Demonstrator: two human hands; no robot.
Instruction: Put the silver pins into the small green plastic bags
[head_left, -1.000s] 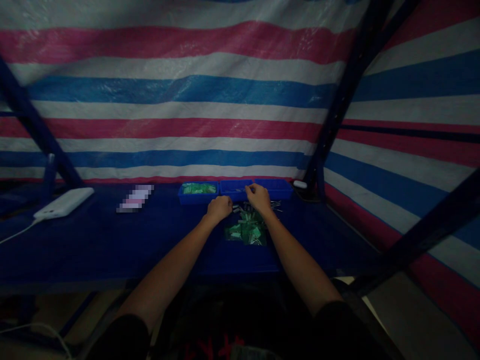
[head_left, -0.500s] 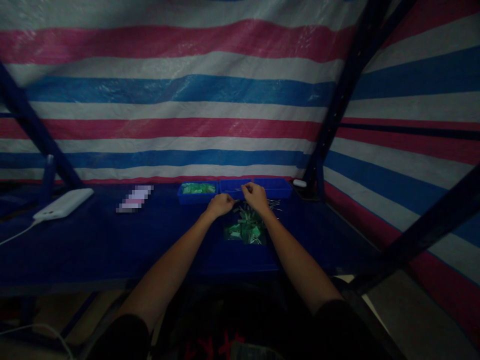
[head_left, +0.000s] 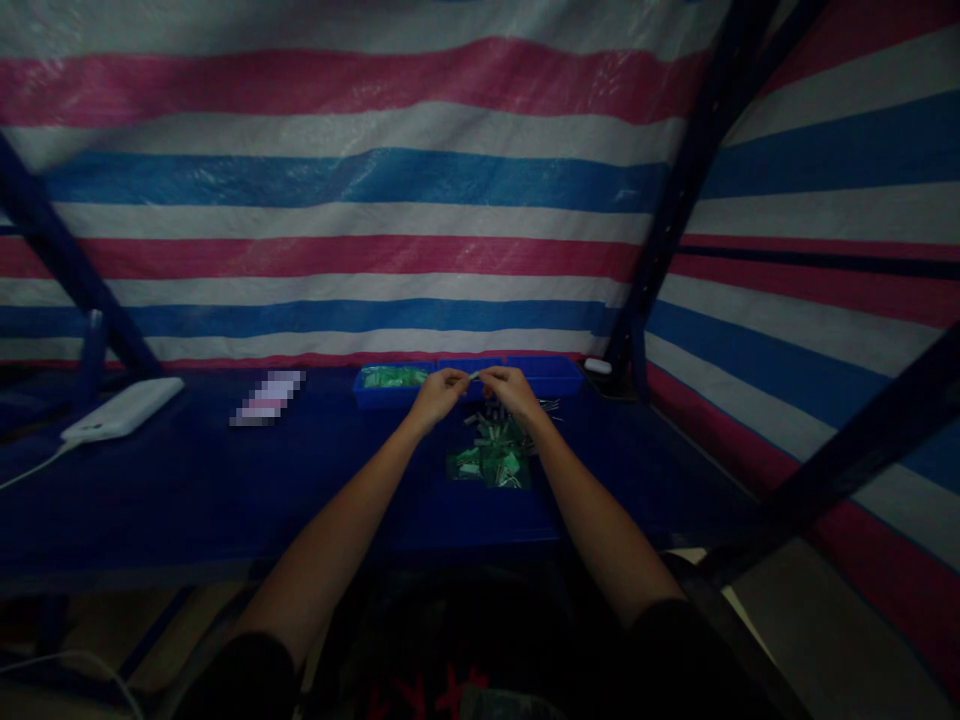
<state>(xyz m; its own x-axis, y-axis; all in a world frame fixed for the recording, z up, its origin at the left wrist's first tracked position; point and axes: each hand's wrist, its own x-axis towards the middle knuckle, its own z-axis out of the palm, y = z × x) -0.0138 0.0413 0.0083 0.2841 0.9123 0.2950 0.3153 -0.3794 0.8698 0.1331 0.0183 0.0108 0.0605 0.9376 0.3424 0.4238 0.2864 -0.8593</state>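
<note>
My left hand (head_left: 438,396) and my right hand (head_left: 511,388) meet fingertip to fingertip above the front of the blue bins. Both are closed in a pinch on a small grey piece (head_left: 474,377), whose kind is too small and dark to make out. Below them on the table lies a pile of small grey and green pieces (head_left: 495,432). Two clear green-tinted bags (head_left: 507,470) with little parts inside lie at its near side. Thin metal pieces (head_left: 550,406) stick out to the right of my right hand.
A blue bin (head_left: 358,392) at the back holds green bags. Two more blue bins (head_left: 546,360) stand beside it. On the blue table (head_left: 300,500) lie a white power bank (head_left: 124,410) with a cable, a blurred-out phone-like item (head_left: 268,397) and a white case (head_left: 598,367). Dark blue posts flank the table.
My left hand has risen towards the bins and turned its fingers to meet the right hand's. The grey piece now spans both sets of fingertips.
</note>
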